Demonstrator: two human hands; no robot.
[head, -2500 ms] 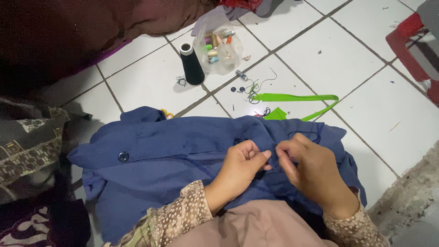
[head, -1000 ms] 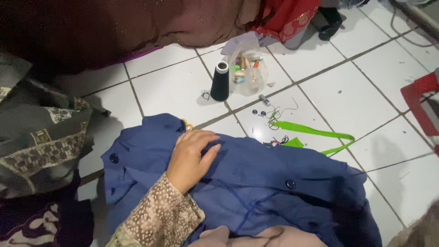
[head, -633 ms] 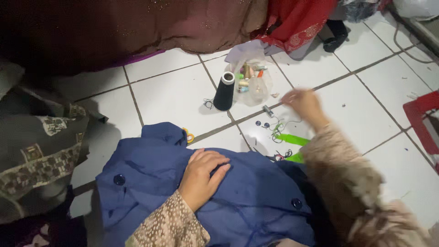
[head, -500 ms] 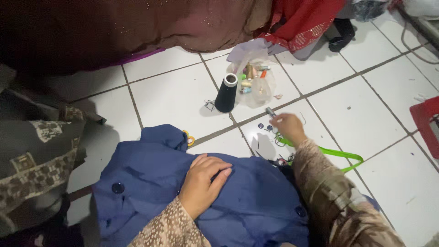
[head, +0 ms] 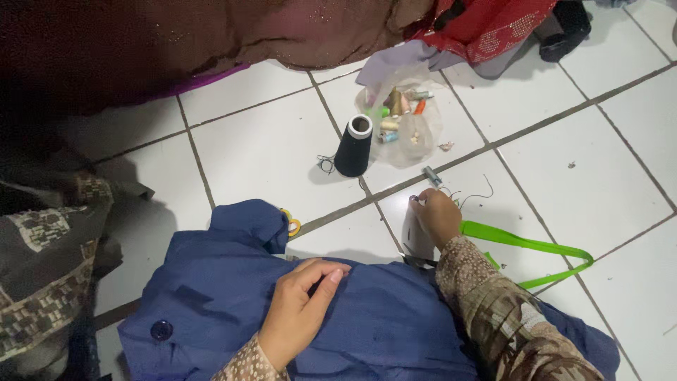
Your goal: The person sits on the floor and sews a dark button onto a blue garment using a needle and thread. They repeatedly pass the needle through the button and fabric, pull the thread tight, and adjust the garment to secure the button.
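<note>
Head view: my left hand (head: 300, 310) lies flat, palm down and fingers loosely spread, on the blue shirt (head: 233, 296) across my lap; it pins the cloth, grips nothing

One dark button (head: 161, 329) sits sewn on the shirt, left of that hand and lower. Under the palm itself I can't see any button, so as I judge it the sewing on this stretch is not done

My right hand (head: 435, 215) reaches out onto the white tile floor (head: 268, 148), fingers curled down and pinched at something small by the fingertips. It reads as a loose button at the tip, touching, but the piece is too small to call and I can't tell if it's lifted or just touched

Relative to the right hand: small thread spool (head: 431, 176) just beyond it, loose threads right at the fingertips, green strap (head: 525, 243) running off to its right, starting at the wrist. Black thread cone (head: 353, 146) stands upright further out and to the left; clear bag of coloured spools (head: 402, 120) is beyond that, touching nothing I hold

Yellow-handled scissors (head: 291, 224) poke out at the shirt's far edge, between my two hands, nearer the left

Read: still at the parts-fetching stage; the shirt is held in place and waiting
</note>
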